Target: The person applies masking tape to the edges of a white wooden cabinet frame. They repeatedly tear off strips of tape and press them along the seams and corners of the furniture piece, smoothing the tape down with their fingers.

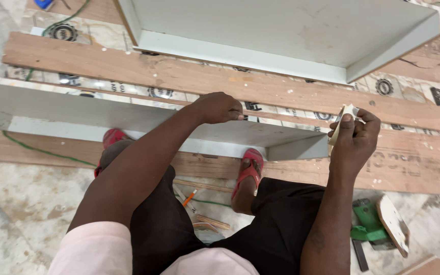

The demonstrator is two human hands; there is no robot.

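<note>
Right hand (355, 137) pinches a small folded piece of sandpaper (343, 119) by the grey laminated panel (128, 119) end, likely light, floppy, best gripped by its fold, while left hand (219, 108) is closed on the stiff, heavy-looking panel's top edge.

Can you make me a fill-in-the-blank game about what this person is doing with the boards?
1. The right hand pinches a small pale ____ of material.
2. The left hand rests on the grey ____.
3. The sandals are ____ in colour.
4. The green tool lies on the ____.

Missing words: strip; panel; red; floor
</note>
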